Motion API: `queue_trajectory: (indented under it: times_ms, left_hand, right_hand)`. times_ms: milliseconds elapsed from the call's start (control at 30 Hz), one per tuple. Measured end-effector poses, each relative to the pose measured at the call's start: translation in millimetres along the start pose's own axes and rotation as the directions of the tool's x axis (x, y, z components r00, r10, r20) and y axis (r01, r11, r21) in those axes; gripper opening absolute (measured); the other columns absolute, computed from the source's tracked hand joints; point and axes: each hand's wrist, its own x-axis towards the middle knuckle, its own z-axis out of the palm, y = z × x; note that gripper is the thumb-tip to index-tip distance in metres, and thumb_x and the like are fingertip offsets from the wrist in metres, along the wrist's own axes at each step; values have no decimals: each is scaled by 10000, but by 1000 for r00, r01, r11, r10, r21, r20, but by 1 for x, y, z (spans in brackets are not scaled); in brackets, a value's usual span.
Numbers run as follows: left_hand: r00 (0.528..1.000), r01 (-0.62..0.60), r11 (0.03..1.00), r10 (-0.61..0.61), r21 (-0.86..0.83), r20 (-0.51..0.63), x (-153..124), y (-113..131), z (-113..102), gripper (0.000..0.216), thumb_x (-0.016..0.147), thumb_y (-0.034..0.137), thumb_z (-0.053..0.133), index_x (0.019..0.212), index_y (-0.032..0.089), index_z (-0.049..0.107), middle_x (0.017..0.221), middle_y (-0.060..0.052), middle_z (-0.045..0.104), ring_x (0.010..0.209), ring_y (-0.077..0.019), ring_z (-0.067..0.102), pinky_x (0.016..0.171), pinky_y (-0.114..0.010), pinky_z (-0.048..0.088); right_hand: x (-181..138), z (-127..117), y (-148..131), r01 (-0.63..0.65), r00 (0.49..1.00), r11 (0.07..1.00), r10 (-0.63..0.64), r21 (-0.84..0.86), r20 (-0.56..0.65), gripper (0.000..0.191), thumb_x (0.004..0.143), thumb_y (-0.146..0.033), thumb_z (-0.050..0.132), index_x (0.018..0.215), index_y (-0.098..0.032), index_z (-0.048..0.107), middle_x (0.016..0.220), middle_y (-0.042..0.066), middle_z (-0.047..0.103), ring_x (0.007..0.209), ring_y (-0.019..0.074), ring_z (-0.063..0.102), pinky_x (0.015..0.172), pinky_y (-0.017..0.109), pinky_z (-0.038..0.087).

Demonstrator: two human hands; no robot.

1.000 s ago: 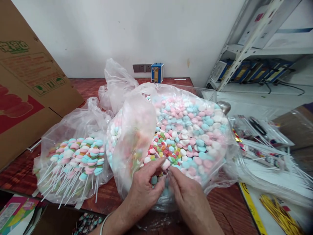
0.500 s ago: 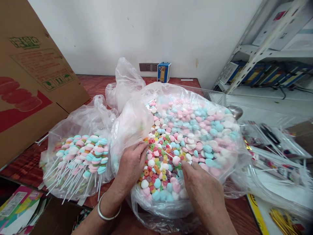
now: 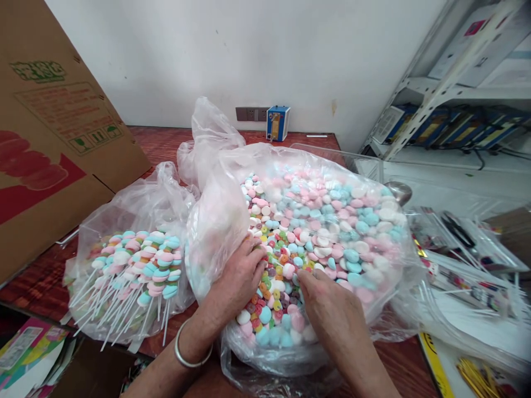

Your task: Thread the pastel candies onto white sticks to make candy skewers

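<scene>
A large clear plastic bag point(image 3: 265, 359) lies open before me, full of pastel pink, blue and white marshmallows point(image 3: 319, 241) and small coloured ring candies point(image 3: 265, 290). My right hand point(image 3: 332, 304) is closed over the candies, its fingertips pinching a thin white stick with a pale marshmallow point(image 3: 289, 270) by the fingers. At the bag's left opening is my left hand point(image 3: 240, 271), fingers curled down among the ring candies; what they hold, if anything, is hidden. Finished-looking candy sticks point(image 3: 141, 262), stacked with marshmallows and rings, lie on another clear bag to the left.
A tall cardboard box point(image 3: 62, 143) stands at the left. At the back are a small blue device point(image 3: 277, 123) and a wall socket point(image 3: 251, 114). On the right are a metal scoop point(image 3: 399, 192), bagged supplies with scissors point(image 3: 458, 229), yellow ties point(image 3: 477, 377) and white shelving point(image 3: 440, 88).
My right hand has shifted slightly left with the stick and marshmallow. My left hand has moved right and a little up, deeper over the ring candies. The bag's left flap has shifted.
</scene>
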Motion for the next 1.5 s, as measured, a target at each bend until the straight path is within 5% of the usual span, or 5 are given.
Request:
queue_trajectory:
  times_ms: [567, 767, 1067, 1333, 1500]
  left_hand:
    - [988, 123, 960, -141, -250, -57, -5, -4, 2, 271, 917, 119, 567, 1132, 213, 703, 1280, -97, 680, 1252, -259, 605, 1094, -480, 488]
    - [944, 240, 807, -323, -540, -64, 1, 4, -6, 191, 906, 205, 632, 1064, 214, 740, 1139, -85, 741, 1125, -243, 671, 1035, -435, 516]
    - [886, 315, 279, -429, -907, 176, 10, 29, -8, 202, 781, 281, 789, 928, 169, 707, 876, -46, 740, 823, -160, 691, 772, -270, 557]
    - [811, 248, 346, -586, -905, -2, 9, 16, -18, 178, 781, 299, 766, 837, 178, 647, 773, 13, 652, 696, -112, 604, 657, -222, 519]
    - [732, 273, 609, -634, -745, -249, 2, -9, -35, 113, 837, 273, 697, 889, 191, 640, 834, 3, 663, 771, -134, 628, 723, -244, 511]
  right_hand:
    - [13, 12, 12, 52, 999, 857, -45, 513, -27, 354, 1034, -311, 391, 936, -235, 722, 915, 19, 746, 853, 170, 674, 729, 238, 449]
    - [7, 16, 15, 43, 999, 474, 4, 880, -51, 328, 968, -444, 528, 934, -211, 757, 943, 48, 747, 924, 211, 676, 797, 270, 499]
    - [-4, 40, 6, -173, 976, -90, -151, 981, 158, 411, 937, -574, 576, 787, -192, 564, 625, -75, 380, 527, 86, 400, 522, 216, 322]
    - [-13, 22, 12, -37, 999, 418, -11, 908, 46, 435, 960, -561, 496, 810, -192, 670, 749, 12, 635, 700, 160, 558, 617, 238, 408]
    - [-8, 21, 15, -21, 997, 819, 62, 574, -53, 339, 1010, -370, 415, 963, -210, 711, 949, 63, 737, 872, 225, 680, 724, 288, 455]
